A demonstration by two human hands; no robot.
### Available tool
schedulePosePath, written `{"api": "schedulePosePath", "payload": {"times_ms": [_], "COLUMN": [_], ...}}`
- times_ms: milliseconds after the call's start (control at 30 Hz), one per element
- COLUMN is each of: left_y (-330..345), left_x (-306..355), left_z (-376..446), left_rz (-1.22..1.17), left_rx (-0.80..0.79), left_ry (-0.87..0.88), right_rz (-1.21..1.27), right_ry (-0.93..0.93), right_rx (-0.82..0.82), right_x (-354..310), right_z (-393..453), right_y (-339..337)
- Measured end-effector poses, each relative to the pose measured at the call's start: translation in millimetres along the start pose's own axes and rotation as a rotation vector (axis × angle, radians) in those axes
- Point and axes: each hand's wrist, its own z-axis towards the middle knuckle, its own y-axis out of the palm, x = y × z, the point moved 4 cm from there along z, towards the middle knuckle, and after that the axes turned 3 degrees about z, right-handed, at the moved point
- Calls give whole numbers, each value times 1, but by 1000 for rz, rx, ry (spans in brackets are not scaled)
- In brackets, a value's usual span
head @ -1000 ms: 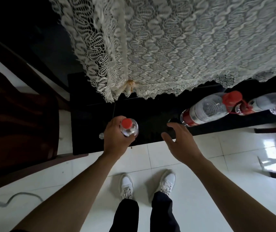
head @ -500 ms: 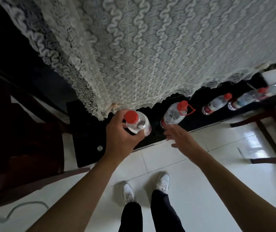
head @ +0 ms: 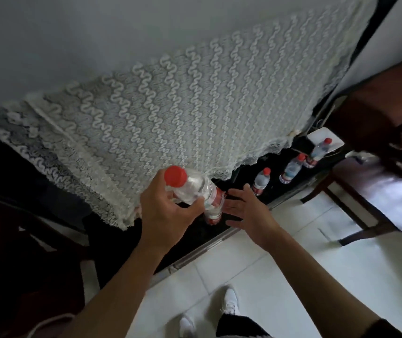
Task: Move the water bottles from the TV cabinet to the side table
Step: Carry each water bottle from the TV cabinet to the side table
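A water bottle (head: 196, 189) with a red cap is held up in the left hand (head: 163, 213), with the fingers curled round its clear body. The right hand (head: 248, 211) is held out flat beside it, its fingers spread, and nothing is held in it. Three more bottles (head: 261, 181) (all with red caps) are seen standing in a row on the dark bench (head: 234, 230), well apart from the hands. Another red label (head: 213, 215) is seen just below the held bottle. A white lace cloth (head: 170, 113) is draped over the bench. White shoes (head: 230, 301) are seen on the tiled floor (head: 292, 276).
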Motion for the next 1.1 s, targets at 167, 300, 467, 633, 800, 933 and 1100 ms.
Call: {"api": "schedulePosePath", "payload": {"times_ms": [167, 300, 467, 633, 800, 933, 1100], "left_y": [19, 29, 42, 51, 68, 86, 110], "left_x": [43, 64, 82, 94, 123, 156, 211], "left_z": [6, 6, -7, -41, -85, -123, -182], "left_rz": [-39, -101, -220, -342, -417, -448, -495], "left_rx": [-80, -187, -327, -448, -595, -756, -895], "left_ry": [121, 193, 286, 326, 368, 420, 569], "right_rz": [3, -23, -62, 5, 134, 295, 470], "right_ry": [-103, -178, -237, -257, -250, -260, -273], "right_rx": [130, 293, 473, 625, 770, 860, 892], "right_x": [-33, -38, -26, -1, 36, 68, 110], "right_z": [-33, -70, -118, -173, -232, -279, -332], "right_y": [-22, -39, -56, -69, -97, -125, -159]}}
